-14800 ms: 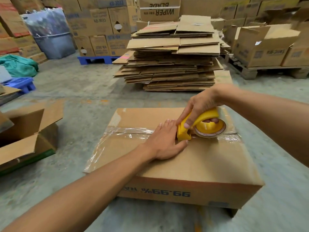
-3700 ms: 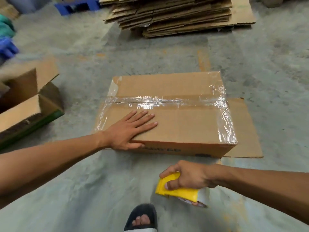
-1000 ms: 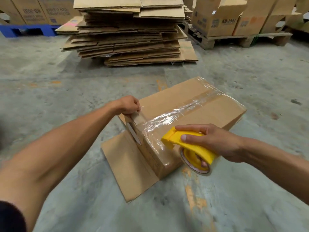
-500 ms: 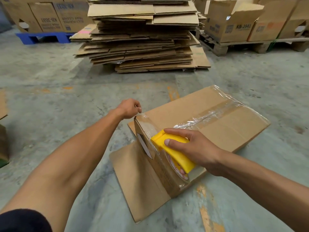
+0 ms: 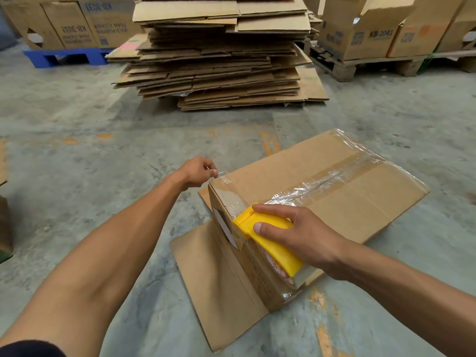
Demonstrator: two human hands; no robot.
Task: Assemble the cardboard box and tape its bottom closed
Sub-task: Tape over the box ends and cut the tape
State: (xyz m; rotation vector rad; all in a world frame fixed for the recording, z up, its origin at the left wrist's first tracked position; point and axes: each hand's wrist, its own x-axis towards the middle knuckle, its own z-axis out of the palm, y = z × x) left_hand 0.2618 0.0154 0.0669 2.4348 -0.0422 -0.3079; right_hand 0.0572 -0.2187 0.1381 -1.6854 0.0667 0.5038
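A brown cardboard box [image 5: 334, 202] lies on the concrete floor with its folded bottom facing up, and clear tape [image 5: 322, 181] runs along the centre seam and the far edge. My right hand [image 5: 301, 233] grips a yellow tape dispenser [image 5: 268, 238] pressed against the near end of the box. At the box's top left corner, my left hand [image 5: 198, 171] pinches the loose end of a clear tape strip [image 5: 226, 180] between its fingers. One open flap [image 5: 219, 284] of the box lies flat on the floor beside it.
A tall stack of flattened cartons [image 5: 216, 55] stands straight ahead. A wooden pallet [image 5: 360, 65] with printed boxes [image 5: 360, 29] is at the back right, a blue pallet [image 5: 67, 56] with boxes at the back left. Part of another carton [image 5: 3, 222] shows at the left edge.
Over the last second the dispenser came from beside the box onto its near end face, drawing tape across that edge. My left hand stayed at the corner, holding the tape end.
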